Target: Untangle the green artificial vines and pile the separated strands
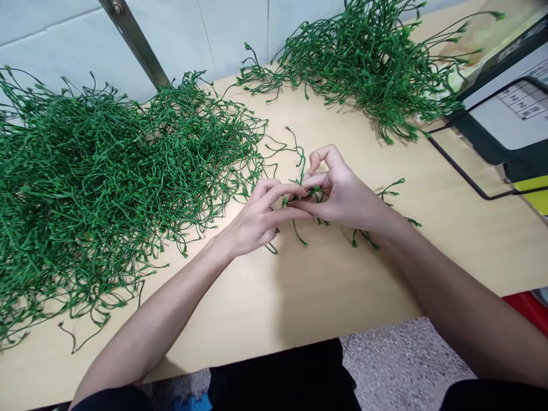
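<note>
Over the middle of the table, my left hand [262, 220] and my right hand [338, 191] meet at the fingertips. Between them they pinch thin green artificial plant stems [302, 165] with small budded tips. One stem rises above my fingers, and others hang out below. The exact grip of each fingertip is partly hidden by the overlapping fingers. A few more green stems [390, 189] lie under and beside my right wrist. Left of my left hand spreads a large heap of loose green stems [115, 165], its edge close to my fingers.
A second heap of green stems [363, 57] lies at the back right. Beside it stands a box with a white label [514, 114], with a black wire frame [462, 174] in front. A metal bar [137, 43] slants along the tiled wall [231, 34] behind the wooden table [240, 319].
</note>
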The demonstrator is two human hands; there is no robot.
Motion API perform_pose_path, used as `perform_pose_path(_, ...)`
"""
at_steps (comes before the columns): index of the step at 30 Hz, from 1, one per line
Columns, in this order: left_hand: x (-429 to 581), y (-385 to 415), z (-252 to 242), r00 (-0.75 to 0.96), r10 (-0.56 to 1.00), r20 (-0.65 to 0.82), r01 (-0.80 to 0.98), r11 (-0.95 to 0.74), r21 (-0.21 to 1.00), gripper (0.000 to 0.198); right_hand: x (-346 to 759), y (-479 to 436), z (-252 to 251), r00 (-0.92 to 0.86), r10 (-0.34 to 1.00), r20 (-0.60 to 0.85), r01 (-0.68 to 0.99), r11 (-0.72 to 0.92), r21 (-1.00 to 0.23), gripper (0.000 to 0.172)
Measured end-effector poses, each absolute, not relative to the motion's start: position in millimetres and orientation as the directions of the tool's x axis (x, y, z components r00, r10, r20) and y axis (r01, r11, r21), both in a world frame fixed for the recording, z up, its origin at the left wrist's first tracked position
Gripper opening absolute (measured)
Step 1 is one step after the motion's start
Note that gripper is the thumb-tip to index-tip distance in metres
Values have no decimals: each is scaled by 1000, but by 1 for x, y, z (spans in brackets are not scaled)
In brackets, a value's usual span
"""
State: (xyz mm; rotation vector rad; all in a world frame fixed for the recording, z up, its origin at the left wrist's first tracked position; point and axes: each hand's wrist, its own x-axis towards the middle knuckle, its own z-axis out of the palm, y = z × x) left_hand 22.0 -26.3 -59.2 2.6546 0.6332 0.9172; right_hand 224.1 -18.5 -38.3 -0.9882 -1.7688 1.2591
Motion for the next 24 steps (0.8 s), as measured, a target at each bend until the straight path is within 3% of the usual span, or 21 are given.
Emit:
perform_pose_path(8,23,-26,-60,749,458,478,308,-881,360,45,222,-19,-40,-502,857,114,204,246,-947,45)
perform_pose_path(15,22,-26,-60,731,461,502,302,-879,368,48,223,-19,-39,-491,863,122,218,257,-942,44)
perform_pose_path(20,22,-26,-60,639,503,582,271,-855,441,43,225,-18,-38,-484,864,138,188,257,-948,50)
perform_pose_path(24,24,-26,-60,508,576,641,294,-815,499,22,224,-18,-36,-477,869,132,152,230,-961,54)
